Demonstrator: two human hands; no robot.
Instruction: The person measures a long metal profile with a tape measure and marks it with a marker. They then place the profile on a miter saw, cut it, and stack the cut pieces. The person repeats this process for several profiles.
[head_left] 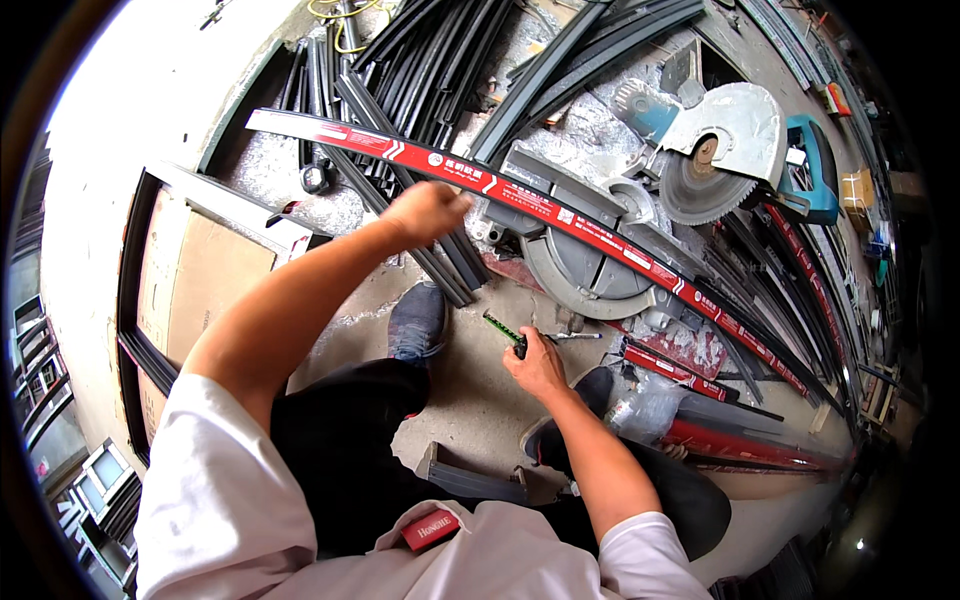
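Observation:
A long aluminium profile with red-and-white protective film (pixel 400 152) lies slantwise across the grey base of a mitre saw (pixel 585 275). My left hand (pixel 428 213) is just in front of this profile, its fingers curled but smeared by motion; whether they touch it I cannot tell. Lower down, my right hand (pixel 537 362) is closed around a small tape measure (pixel 520 346), with a short length of green blade sticking out. A slim white pen (pixel 578 336) shows beside the right fingers; whether it is held is unclear. The saw's round toothed blade (pixel 705 190) stands raised at the right.
Dark profiles (pixel 420 80) lie piled behind the saw. More red-filmed profiles (pixel 740 445) and clear plastic wrap (pixel 640 405) lie at the right. A framed panel with cardboard (pixel 215 280) is at the left. A short channel offcut (pixel 470 480) sits between my feet.

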